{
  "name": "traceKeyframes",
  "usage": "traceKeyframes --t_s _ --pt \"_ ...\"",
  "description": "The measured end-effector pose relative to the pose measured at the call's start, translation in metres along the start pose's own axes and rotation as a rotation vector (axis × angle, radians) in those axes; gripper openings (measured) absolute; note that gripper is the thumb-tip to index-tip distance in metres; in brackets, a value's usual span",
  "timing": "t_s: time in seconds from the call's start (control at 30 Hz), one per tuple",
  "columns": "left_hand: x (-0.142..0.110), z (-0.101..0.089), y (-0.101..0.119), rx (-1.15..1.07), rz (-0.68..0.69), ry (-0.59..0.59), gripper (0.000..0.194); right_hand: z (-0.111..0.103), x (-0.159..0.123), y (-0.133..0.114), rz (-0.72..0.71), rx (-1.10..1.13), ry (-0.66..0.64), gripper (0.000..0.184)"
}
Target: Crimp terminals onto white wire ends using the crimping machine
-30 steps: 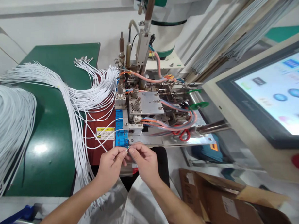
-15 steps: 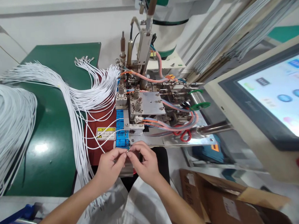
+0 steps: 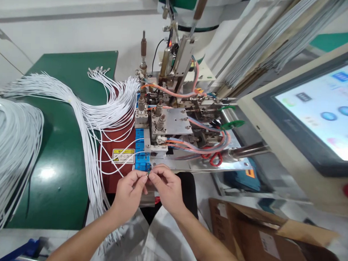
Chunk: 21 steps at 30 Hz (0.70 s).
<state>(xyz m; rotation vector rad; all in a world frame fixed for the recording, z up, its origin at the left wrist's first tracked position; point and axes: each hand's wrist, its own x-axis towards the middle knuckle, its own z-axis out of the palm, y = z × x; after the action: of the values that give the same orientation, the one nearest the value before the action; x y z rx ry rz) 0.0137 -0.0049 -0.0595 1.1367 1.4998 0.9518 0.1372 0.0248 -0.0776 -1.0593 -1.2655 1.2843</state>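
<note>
My left hand (image 3: pixel 128 193) is closed in a pinch in front of the machine's near edge. A white cable (image 3: pixel 119 171) runs into it from the left, its end hidden by the fingers. My right hand (image 3: pixel 169 188) pinches beside it, thumb and forefinger meeting the left fingertips. Between the fingertips shows a tiny shiny and greenish part (image 3: pixel 147 175), too small to name. Just beyond the hands is a row of blue cable holders (image 3: pixel 141 160) on the machine, with white cables laid across some of them.
A thick bundle of white cables (image 3: pixel 80 119) drapes over the green table (image 3: pixel 54 187) at left. The bench machine (image 3: pixel 174 121) carries cylinders, hoses and a solder-wire spool (image 3: pixel 230 119). A touchscreen (image 3: pixel 323 109) juts in at right, above cardboard boxes (image 3: pixel 253 236).
The machine's tall upright head has shifted to the right and a small red light shows on it. My hands stay together, the left fingers slightly re-set around the small part.
</note>
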Motion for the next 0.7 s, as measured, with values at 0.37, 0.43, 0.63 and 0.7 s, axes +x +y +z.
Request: traceKeyframes --t_s 0.37,0.43,0.63,0.7 --pt "0.001 0.002 -0.011 -0.021 0.04 0.087 0.018 -0.002 0.0 0.003 -0.53 -0.53 0.104 0.009" --pt "0.001 0.002 -0.012 0.022 0.051 0.091 0.018 -0.003 0.001 0.002 -0.535 -0.544 0.055 0.009" --pt "0.0 -0.004 -0.016 0.4 0.215 0.155 0.016 -0.013 0.009 -0.005 -0.4 -0.557 -0.165 0.01" --pt "0.001 -0.008 -0.015 0.555 0.323 0.173 0.015 -0.016 0.012 -0.009 -0.37 -0.581 -0.231 0.011"
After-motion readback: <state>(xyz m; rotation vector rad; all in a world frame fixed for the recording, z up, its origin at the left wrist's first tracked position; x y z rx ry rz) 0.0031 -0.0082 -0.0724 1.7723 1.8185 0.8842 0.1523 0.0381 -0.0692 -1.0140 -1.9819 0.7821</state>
